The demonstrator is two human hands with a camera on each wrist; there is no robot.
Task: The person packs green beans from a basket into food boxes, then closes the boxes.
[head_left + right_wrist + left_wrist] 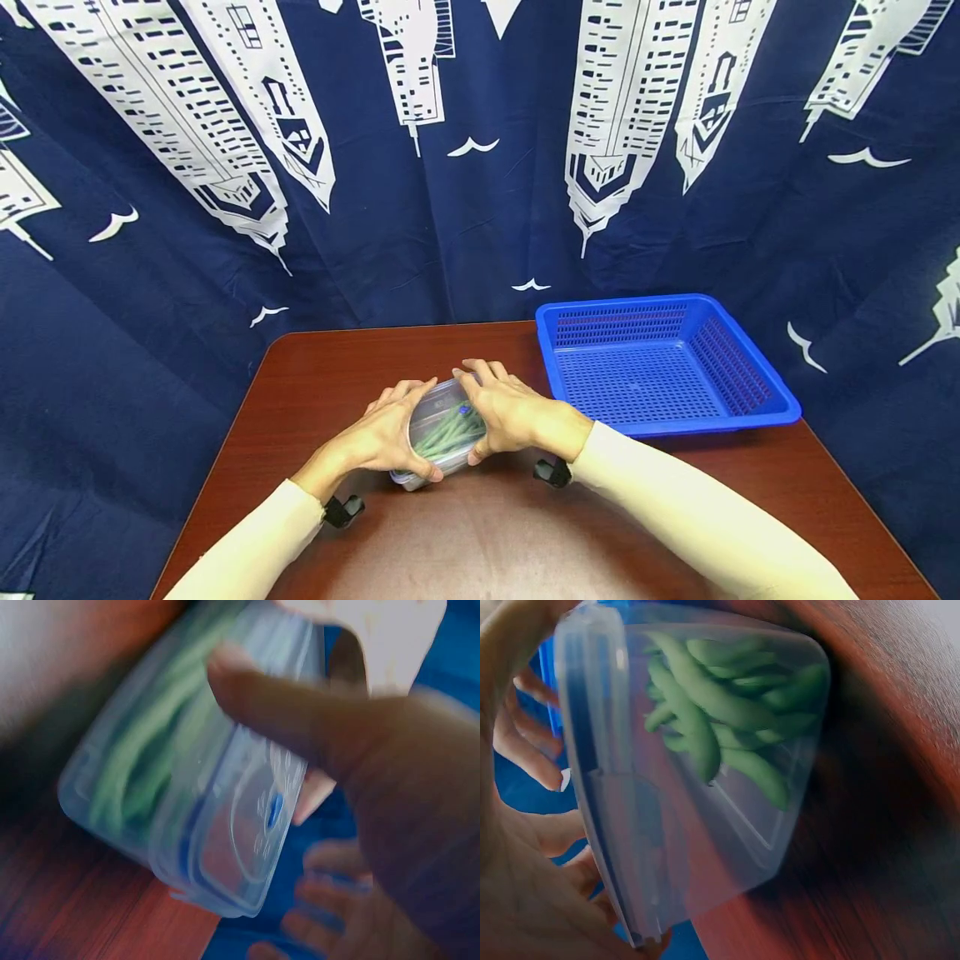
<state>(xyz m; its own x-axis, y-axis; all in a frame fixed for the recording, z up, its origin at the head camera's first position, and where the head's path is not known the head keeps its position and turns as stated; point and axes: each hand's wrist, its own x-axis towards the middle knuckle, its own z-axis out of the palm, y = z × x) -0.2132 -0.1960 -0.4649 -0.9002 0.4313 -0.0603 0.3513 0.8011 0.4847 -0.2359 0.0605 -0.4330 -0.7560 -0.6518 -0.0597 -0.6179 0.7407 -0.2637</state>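
Observation:
A clear plastic food container (pixel 438 417) with a clear lid (pixel 247 817) sits between both hands near the middle of the table. Green bean pods (pixel 727 697) show through its walls, bunched toward one end. On the lid is a small blue valve (pixel 275 810). My left hand (pixel 388 429) grips the container's left end, thumb at the near edge and fingers at the far edge. The other end is held likewise by my right hand (pixel 513 412). Whether the container's base touches the table cannot be told.
A blue plastic basket (pixel 637 425) with slotted walls stands at the table's back right, beyond the right forearm. The brown wooden table (pixel 360 358) ends at a blue curtain (pixel 420 250) printed with white buildings.

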